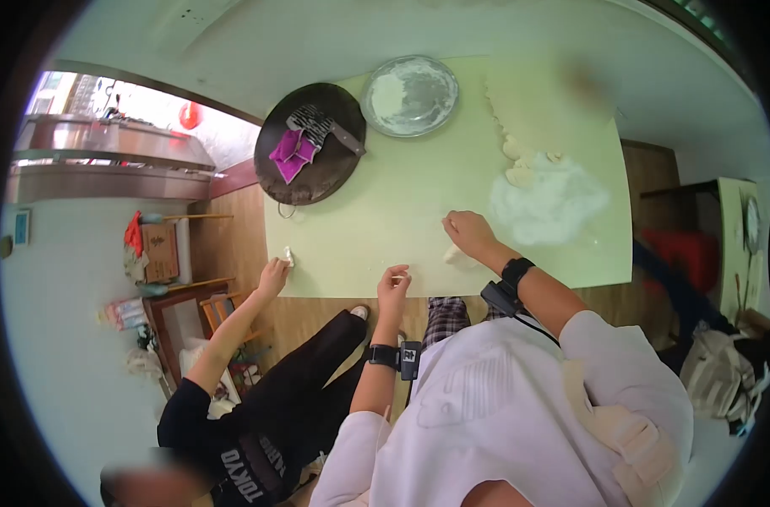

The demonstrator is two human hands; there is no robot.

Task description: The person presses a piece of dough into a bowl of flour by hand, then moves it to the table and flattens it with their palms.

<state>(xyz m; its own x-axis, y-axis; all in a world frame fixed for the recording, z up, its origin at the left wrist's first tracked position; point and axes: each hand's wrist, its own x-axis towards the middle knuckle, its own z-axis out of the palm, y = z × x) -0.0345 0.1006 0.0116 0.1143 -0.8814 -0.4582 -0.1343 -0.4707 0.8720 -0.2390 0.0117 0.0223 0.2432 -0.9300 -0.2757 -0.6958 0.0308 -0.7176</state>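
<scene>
Pale walls (72,279) and a wood-toned floor (241,211) surround a yellow-green surface (402,186), with the person at its near edge. At its far left corner sits a round dark board (317,182), bearing a knife (348,140), a purple cloth (290,157) and a black-and-white striped item (311,122). Just beside it, at the far edge, is a round metal tray (442,97) dusted white inside.

Toward the right edge spreads a patch of white powder (554,203), with dough pieces (520,175) along its far left side. Another small dough piece (457,257) lies by the right wrist, close to the near edge.

The right hand (467,231) is over the surface, fingers curled in; whether they pinch anything, I cannot tell. The left hand (393,280) is at the near edge, fingers loosely bent, and its grip cannot be made out either. Black straps circle both wrists; the left wrist device (410,360) carries a pale mark too small to read.

At the near left corner, a co-worker's hand (273,275) grips a small pale piece (288,255). That person's black shirt (233,448) reads "TOKYO", with a second line less legible. Past the left edge, a cardboard box (159,252) has dark print that cannot be read.
</scene>
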